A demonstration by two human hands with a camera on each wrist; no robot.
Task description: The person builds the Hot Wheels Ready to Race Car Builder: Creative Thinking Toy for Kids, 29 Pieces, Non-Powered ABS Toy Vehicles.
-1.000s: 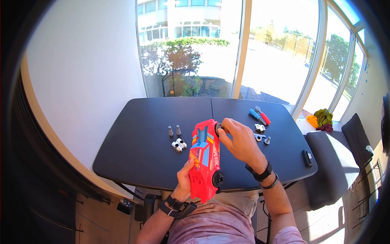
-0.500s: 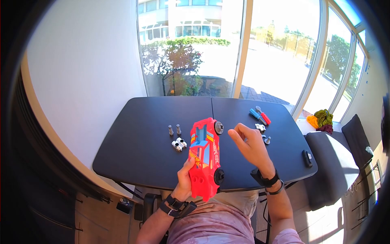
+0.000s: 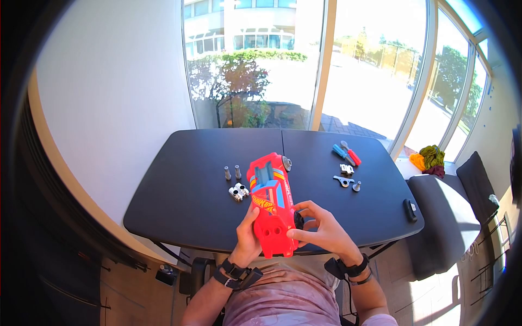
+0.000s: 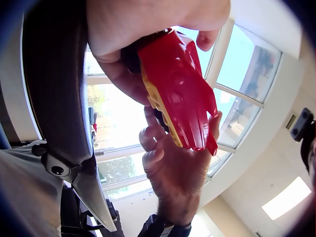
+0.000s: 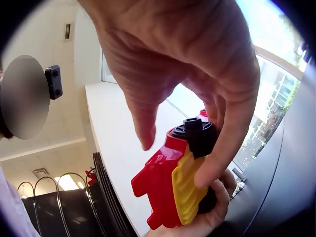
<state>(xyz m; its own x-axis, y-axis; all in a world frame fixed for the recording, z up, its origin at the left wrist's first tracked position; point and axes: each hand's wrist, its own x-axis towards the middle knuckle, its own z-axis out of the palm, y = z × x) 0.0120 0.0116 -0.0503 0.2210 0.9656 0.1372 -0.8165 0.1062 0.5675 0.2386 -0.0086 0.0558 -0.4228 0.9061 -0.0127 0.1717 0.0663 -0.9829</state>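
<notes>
A red toy car [image 3: 267,214] with blue windows is held tilted above the table's front edge. My left hand [image 3: 247,236] grips its left side; the left wrist view shows that hand [image 4: 153,22] wrapped over the red body [image 4: 180,91]. My right hand [image 3: 326,233] is at the near right black wheel [image 3: 298,220], thumb and fingers spread around it. Seen from the right wrist, the thumb stands apart from that wheel [image 5: 195,136], and a fingertip lies at the yellow underside [image 5: 183,190]. Another wheel [image 3: 286,163] is on the car's far right corner.
On the black table [image 3: 179,185], two grey pegs [image 3: 232,173] and a white-and-chrome part [image 3: 238,191] lie left. Right are a white part [image 3: 346,169], silver bracket [image 3: 343,181], grey peg [image 3: 356,186], blue-handled tool [image 3: 342,154], red-handled tool [image 3: 353,156] and black object [image 3: 410,210].
My right hand has left the far wheel, drawn back and come down to the near wheel. The car, still in my left hand, has shifted slightly up and left and turned a little.
</notes>
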